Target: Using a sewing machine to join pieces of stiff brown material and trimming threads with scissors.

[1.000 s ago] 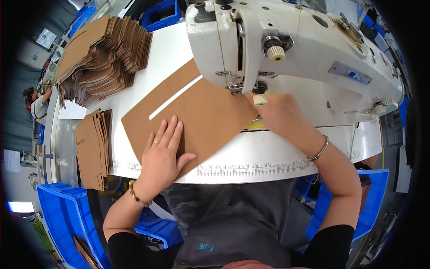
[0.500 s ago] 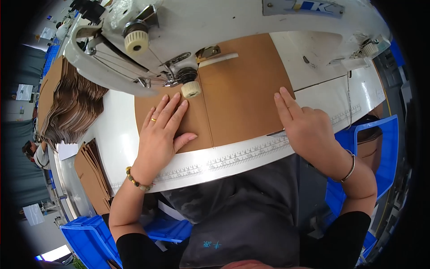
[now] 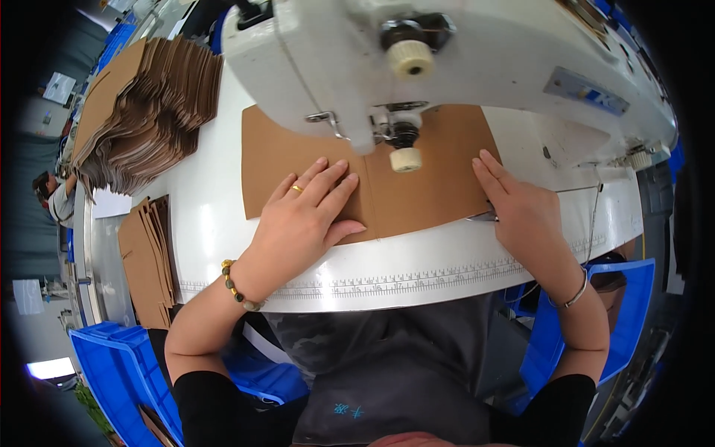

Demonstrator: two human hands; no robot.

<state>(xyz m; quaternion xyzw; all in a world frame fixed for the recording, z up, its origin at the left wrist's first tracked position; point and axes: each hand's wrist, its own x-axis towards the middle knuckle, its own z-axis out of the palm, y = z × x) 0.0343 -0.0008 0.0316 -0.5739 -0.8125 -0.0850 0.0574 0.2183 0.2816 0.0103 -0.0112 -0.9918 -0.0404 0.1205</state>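
From the front edge, a hand could pass over the brown panel [image 3: 428, 197] between the left hand [image 3: 316, 201] and the right hand [image 3: 526, 205], until the sewing machine [image 3: 477, 63] and its cream knob [image 3: 406, 159] block the way. Bare white tabletop [image 3: 212, 223] leaves a lane left of the panel, bounded by a tall brown stack [image 3: 153, 112] and a smaller stack [image 3: 145, 261].

Green plant [image 3: 90, 407] — lower left, co-worker [image 3: 61, 203], dark curtain [image 3: 36, 249] — far left

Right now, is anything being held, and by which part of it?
No visible grip: left hand lies on the brown panel, left of centre; right hand touches its right edge.
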